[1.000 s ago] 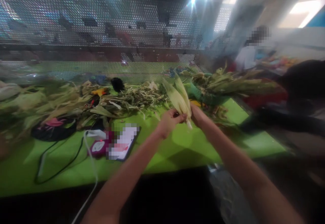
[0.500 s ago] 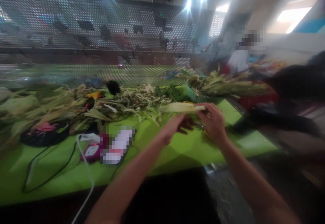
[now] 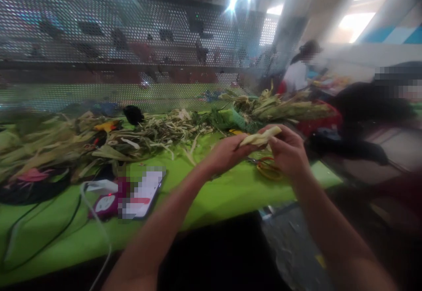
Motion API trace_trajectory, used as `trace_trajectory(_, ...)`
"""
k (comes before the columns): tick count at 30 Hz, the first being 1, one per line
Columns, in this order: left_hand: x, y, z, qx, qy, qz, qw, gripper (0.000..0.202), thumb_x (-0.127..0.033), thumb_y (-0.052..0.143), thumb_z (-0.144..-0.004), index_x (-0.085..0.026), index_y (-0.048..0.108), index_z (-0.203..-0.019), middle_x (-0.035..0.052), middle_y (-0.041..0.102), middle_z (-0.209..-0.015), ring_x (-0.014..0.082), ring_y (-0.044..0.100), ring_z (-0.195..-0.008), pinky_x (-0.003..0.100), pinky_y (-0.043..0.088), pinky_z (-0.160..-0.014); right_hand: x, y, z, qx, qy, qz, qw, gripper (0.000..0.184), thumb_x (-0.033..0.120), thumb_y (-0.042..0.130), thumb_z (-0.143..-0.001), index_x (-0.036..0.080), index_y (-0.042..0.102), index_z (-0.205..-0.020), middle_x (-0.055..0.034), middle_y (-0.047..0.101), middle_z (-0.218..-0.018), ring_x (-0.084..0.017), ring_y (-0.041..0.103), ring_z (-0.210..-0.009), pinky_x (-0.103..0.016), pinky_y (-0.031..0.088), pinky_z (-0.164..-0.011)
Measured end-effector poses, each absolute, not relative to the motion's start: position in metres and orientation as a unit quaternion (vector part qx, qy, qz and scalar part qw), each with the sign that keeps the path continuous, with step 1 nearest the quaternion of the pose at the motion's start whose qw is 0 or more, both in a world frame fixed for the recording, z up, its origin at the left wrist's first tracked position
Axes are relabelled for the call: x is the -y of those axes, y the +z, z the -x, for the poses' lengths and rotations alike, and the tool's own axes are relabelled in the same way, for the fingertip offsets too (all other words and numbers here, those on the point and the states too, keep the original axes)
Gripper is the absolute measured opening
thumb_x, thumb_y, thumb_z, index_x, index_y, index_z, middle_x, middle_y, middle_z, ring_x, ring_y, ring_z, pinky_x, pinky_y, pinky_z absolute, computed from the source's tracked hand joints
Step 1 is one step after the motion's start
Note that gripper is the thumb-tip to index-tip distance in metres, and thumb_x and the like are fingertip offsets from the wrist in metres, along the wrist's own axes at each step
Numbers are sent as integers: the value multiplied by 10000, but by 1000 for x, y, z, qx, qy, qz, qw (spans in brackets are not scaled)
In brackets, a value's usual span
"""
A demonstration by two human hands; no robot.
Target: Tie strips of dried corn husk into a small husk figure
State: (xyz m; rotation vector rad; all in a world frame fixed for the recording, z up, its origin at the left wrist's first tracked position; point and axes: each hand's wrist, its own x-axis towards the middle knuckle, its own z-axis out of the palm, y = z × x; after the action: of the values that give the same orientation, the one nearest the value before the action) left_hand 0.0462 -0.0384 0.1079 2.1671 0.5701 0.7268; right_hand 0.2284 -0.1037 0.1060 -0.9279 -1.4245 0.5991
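A pale strip of corn husk [image 3: 260, 138], folded or twisted, is held between both my hands above the green table [image 3: 227, 194]. My left hand [image 3: 227, 152] grips its left end, the fingers partly hidden behind it. At the other end, my right hand [image 3: 288, 148] pinches the husk between thumb and fingers. Scissors with orange handles [image 3: 269, 169] lie on the table just below my right hand. Beyond my hands, a heap of dry husk scraps [image 3: 178, 126] spreads across the back of the table.
A phone [image 3: 145, 194], a purple device [image 3: 105, 203] and cables lie at front left. Larger husks [image 3: 36, 143] pile up at left. Husks also fill a green mesh bag [image 3: 242, 117]. A perforated metal screen [image 3: 132, 53] stands behind; other people are at the right.
The long flat husk now looks shorter and folded between my hands. My left hand has closed on it. The scissors have come into clearer view, and the scene has shifted left.
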Motion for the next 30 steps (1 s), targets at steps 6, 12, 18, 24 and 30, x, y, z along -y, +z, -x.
trace_trajectory(6, 16, 86, -22, -364, 367, -773, 367, 343, -472, 521, -885, -161, 645, -959, 14, 623, -789, 145, 507, -703, 260, 386, -663, 98, 54, -302, 695, 151, 613, 345, 465, 397, 622, -850, 249, 576, -1288, -93, 654, -1235, -227, 664, -923, -378, 539, -820)
trace_trajectory(12, -11, 47, -14, -400, 331, -729, 445, 447, -558, 588, -807, -173, 675, -1018, 1, 613, -769, 148, 514, -694, 268, 397, -682, 118, 6, -339, 713, 92, 688, 99, 517, 329, 655, -787, 246, 600, -1294, -98, 702, -1173, -262, 667, -977, -341, 506, -836)
trace_trajectory(18, -7, 17, -26, -391, 369, -672, 509, 484, -591, 465, -877, -163, 665, -983, 42, 642, -875, 169, 534, -809, 288, 411, -750, 112, 0, -331, 686, 102, 714, 97, 611, 331, 665, -760, 215, 536, -1347, -75, 740, -928, -227, 671, -772, -297, 483, -691)
trace_trajectory(24, -16, 10, -10, -418, 423, -622, 510, 391, -543, 508, -865, -178, 642, -891, 25, 576, -761, 148, 492, -714, 274, 386, -673, 118, 13, -332, 653, 307, 632, 284, 521, 346, 694, -702, 222, 640, -1205, -78, 719, -989, -260, 665, -863, -349, 534, -685)
trace_trajectory(30, -20, 10, -4, -399, 443, -632, 496, 392, -549, 515, -860, -174, 627, -869, 3, 547, -714, 126, 460, -660, 251, 358, -616, 122, 19, -306, 545, 456, 584, 393, 536, 338, 737, -680, 261, 629, -1199, -70, 661, -968, -172, 596, -678, -276, 471, -528)
